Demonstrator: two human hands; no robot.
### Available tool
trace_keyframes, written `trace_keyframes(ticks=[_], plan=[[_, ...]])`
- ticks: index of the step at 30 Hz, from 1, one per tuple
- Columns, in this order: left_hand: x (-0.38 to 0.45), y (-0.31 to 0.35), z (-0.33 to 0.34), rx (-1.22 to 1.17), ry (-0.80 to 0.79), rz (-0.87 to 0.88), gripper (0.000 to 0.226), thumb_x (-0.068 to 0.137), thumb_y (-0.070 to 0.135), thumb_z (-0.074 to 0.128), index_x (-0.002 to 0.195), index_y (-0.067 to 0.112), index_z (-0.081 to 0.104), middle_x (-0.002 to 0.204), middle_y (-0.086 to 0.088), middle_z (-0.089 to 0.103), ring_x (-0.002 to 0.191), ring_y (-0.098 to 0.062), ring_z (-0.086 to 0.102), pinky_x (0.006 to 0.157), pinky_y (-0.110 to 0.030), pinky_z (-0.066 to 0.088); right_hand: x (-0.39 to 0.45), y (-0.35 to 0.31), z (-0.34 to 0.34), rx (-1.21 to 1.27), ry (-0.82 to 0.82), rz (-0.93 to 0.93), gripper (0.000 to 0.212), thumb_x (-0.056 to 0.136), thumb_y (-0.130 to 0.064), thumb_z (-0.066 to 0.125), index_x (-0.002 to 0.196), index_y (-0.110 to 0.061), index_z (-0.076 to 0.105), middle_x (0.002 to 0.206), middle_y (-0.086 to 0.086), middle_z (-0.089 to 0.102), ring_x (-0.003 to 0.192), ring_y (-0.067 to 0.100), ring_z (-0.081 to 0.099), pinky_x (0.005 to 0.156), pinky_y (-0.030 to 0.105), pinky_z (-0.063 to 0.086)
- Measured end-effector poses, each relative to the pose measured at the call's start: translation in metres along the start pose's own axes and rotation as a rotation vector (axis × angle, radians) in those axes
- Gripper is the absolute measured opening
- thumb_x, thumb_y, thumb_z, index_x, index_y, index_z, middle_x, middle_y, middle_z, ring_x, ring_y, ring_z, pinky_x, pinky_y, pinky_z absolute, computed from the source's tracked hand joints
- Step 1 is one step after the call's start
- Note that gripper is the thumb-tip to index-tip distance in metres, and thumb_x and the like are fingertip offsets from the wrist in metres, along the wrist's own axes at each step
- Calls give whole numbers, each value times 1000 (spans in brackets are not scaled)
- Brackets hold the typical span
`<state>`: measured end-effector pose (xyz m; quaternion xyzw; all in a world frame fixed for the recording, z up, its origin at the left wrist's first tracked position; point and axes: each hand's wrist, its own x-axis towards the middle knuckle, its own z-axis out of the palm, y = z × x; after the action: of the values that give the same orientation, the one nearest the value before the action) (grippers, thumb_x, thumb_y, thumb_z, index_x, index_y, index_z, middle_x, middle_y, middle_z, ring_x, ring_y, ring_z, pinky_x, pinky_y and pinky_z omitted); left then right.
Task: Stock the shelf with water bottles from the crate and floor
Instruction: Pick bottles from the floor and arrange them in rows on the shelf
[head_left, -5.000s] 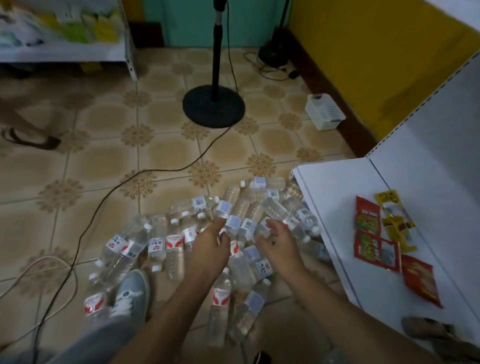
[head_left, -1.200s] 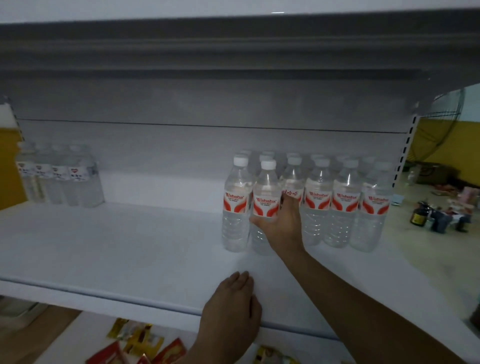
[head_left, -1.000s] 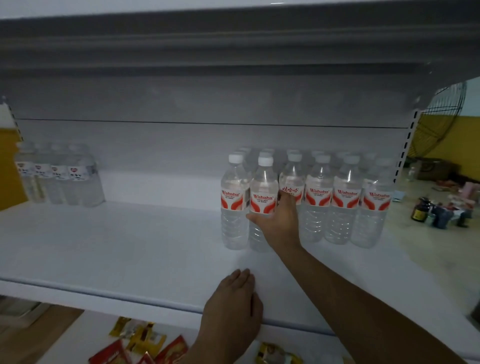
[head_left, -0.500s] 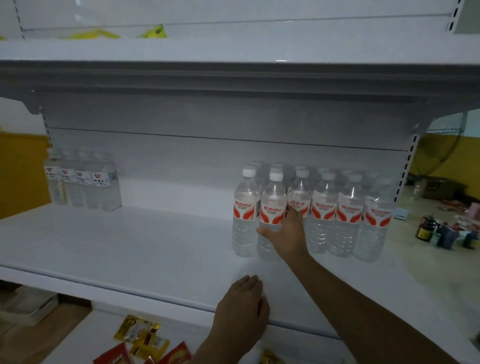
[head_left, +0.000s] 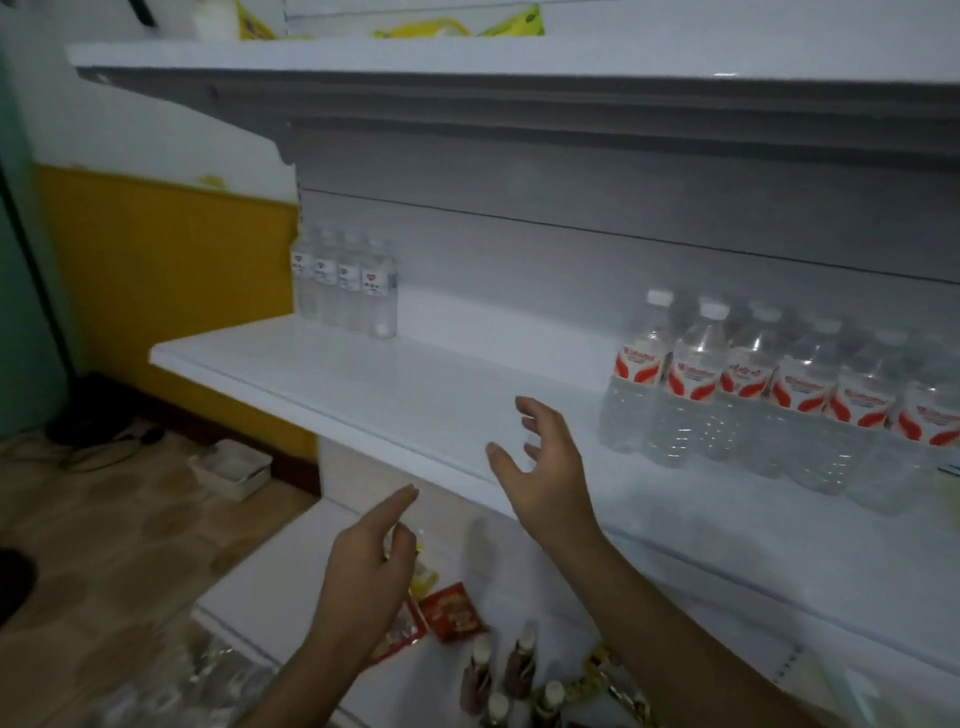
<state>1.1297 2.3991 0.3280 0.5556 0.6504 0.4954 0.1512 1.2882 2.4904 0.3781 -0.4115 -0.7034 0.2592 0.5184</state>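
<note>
I see both hands empty, fingers loose: my right hand (head_left: 545, 467) over the shelf's (head_left: 363, 395) front edge, left hand (head_left: 366, 566) below it. Water bottles (head_left: 779, 395) stand at the shelf's right end.

There is one view only, a wide-angle camera worn on the person's head. It looks forward and slightly down, turned toward the left end of the white shelf (head_left: 363, 384), which runs slantwise from centre left to lower right. It sits close: both forearms reach in from the bottom edge. The shelf above (head_left: 467, 57) crosses the top, and the tiled floor (head_left: 104, 519) fills the lower left.
</note>
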Motion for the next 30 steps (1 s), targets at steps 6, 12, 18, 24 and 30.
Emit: trace_keyframes(ticks=[6, 12, 18, 24, 30], plan=[[-46, -75, -80, 104, 155, -189, 40, 95, 13, 46, 132, 25, 55, 125, -1, 63, 101, -8, 62, 83, -18, 46, -64, -12, 136, 30, -338, 59, 49, 90, -26, 67, 136, -27, 48, 127, -19, 47, 118, 1, 46, 101, 23, 44], [-101, -152, -142, 197, 267, -379, 42, 97, 13, 43, 137, 24, 50, 104, 10, 64, 59, 6, 41, 55, -1, 32, -131, -1, 242, 35, -612, 79, 50, 91, -28, 65, 139, -23, 47, 136, -10, 47, 122, 5, 46, 101, 27, 45], [-150, -215, -173, 197, 340, -624, 43, 98, 13, 40, 139, 23, 47, 134, 1, 56, 94, -2, 60, 81, -21, 44, -183, 24, 317, 26, -830, 146, 49, 91, -22, 66, 137, -21, 49, 136, -6, 49, 122, 10, 48, 97, 23, 43], [-182, -281, -180, 141, 407, -781, 43, 98, 11, 41, 139, 21, 47, 119, -7, 65, 76, -7, 61, 68, -25, 49, -218, 57, 379, -11, -986, 245, 51, 92, -21, 66, 139, -21, 48, 138, -4, 51, 115, 10, 52, 95, 28, 46], [-218, -353, -192, 151, 502, -910, 44, 95, 6, 44, 135, 23, 53, 98, 18, 57, 67, -1, 52, 60, -8, 34, -266, 93, 441, -76, -1117, 320, 49, 89, -18, 67, 135, -19, 52, 132, -3, 56, 120, 12, 53, 101, 33, 47]])
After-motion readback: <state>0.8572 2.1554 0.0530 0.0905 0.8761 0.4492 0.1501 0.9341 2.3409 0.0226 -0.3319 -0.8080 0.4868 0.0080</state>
